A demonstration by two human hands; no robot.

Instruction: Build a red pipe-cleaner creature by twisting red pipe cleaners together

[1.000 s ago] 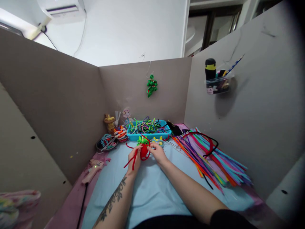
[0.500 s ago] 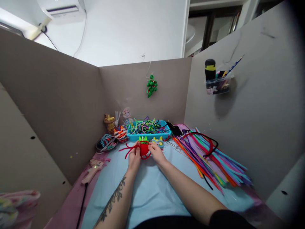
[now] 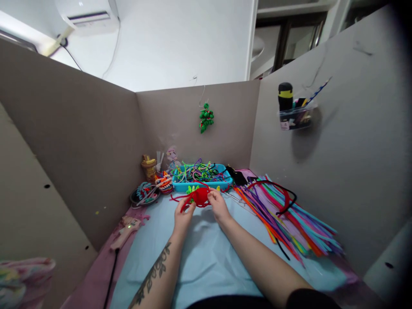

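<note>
A red fuzzy piece (image 3: 201, 197) with loose red strands is held up between both hands, above the blue cloth (image 3: 206, 249). My left hand (image 3: 184, 214) pinches its left side, where strands stick out to the left. My right hand (image 3: 219, 205) grips its right edge with thumb and fingers. Behind it, a small green figure (image 3: 190, 189) is partly hidden. A blue tray (image 3: 186, 186) full of tangled coloured pipe cleaners stands just beyond.
Coloured pipe cleaners (image 3: 280, 214) lie in a bundle on the right. On the left are a pink glue gun (image 3: 125, 234) with a black cord, a dark dish (image 3: 134, 198) and an orange-and-white woven piece (image 3: 164, 183). Grey panels surround the table.
The red piece has turned and shifted slightly up and right with both hands. More of its strands now stand up at the top and hang by my left fingers. The view has tilted slightly.
</note>
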